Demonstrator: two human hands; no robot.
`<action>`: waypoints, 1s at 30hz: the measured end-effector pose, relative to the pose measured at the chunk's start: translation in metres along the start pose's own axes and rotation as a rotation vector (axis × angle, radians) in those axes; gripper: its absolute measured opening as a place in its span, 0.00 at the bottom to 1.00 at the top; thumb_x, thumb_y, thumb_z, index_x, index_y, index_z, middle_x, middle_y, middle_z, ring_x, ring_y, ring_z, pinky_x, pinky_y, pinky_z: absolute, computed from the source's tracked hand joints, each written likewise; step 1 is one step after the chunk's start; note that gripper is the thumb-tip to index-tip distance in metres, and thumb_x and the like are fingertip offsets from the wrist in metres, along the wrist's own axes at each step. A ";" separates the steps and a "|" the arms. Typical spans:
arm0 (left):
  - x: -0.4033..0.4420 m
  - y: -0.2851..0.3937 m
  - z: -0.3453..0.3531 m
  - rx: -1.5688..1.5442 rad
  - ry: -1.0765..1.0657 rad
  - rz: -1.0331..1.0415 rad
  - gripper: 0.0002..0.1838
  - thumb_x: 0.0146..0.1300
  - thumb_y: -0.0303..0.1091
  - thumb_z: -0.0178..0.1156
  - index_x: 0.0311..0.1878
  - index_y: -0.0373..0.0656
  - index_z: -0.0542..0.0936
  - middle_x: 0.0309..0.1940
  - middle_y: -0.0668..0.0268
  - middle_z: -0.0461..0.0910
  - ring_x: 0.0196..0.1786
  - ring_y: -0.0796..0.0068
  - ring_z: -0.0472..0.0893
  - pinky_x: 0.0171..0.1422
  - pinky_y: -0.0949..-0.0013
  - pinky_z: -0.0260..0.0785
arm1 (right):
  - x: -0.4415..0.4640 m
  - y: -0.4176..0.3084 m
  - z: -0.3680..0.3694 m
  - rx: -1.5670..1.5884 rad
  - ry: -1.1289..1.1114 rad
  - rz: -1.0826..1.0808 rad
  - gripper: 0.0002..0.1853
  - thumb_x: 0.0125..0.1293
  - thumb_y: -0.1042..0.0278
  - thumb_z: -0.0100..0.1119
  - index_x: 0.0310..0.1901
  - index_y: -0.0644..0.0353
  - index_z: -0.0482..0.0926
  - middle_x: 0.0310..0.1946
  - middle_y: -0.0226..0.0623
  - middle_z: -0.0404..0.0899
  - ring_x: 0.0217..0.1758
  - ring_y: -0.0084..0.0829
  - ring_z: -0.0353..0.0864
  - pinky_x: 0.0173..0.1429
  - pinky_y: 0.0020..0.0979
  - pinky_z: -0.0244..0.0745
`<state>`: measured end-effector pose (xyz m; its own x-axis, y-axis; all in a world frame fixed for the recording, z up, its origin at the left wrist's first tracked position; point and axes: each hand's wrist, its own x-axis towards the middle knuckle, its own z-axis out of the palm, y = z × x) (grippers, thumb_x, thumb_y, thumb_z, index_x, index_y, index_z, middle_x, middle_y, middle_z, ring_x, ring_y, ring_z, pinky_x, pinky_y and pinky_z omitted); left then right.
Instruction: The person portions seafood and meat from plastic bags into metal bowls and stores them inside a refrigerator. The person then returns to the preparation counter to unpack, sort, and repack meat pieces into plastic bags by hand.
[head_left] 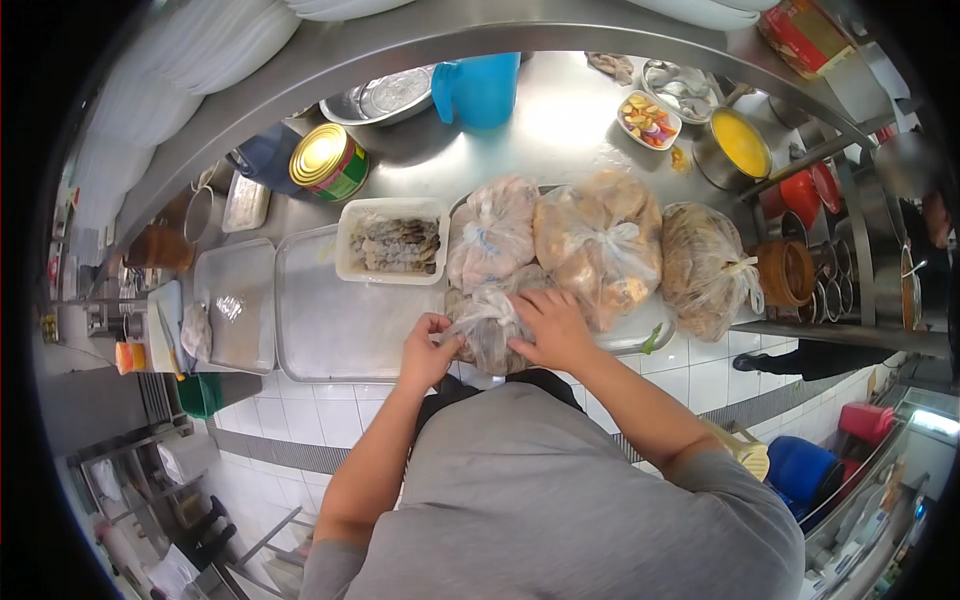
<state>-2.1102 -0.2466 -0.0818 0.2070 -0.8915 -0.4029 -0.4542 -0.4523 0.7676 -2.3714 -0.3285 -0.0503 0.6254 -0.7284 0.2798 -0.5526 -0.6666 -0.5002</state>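
Observation:
A knotted clear plastic bag (490, 325) with dark contents lies at the counter's front edge. My left hand (430, 350) pinches the left side of its plastic. On the bag's right side rests my right hand (550, 325), fingers spread over the plastic near the knot. Behind it is a tied bag of pale pieces (492, 235). Larger tied bags stand to the right, one with tan pieces (600, 245) and one with brownish contents (708, 270). A white tub (392, 240) of greyish pieces in rows sits left of the bags.
Metal trays (335, 330) lie at the left. Farther back are a large can (328, 162), a blue jug (480, 92), a bowl of cut vegetables (649, 121) and a pot of yellow liquid (738, 145). An overhead shelf (560, 38) spans the back. People are partly visible at both sides.

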 end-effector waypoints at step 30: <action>0.002 -0.037 -0.015 -0.279 -0.047 -0.016 0.26 0.64 0.33 0.71 0.63 0.39 0.75 0.53 0.59 0.80 0.48 0.71 0.82 0.51 0.68 0.76 | 0.038 0.130 -0.033 -0.183 0.074 0.576 0.16 0.59 0.68 0.66 0.49 0.61 0.85 0.41 0.46 0.86 0.44 0.47 0.84 0.51 0.43 0.78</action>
<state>-2.0797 -0.2318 -0.1034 0.1687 -0.8852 -0.4336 -0.1937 -0.4611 0.8660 -2.4378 -0.4475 -0.0772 0.1613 -0.9848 0.0652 -0.8807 -0.1734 -0.4408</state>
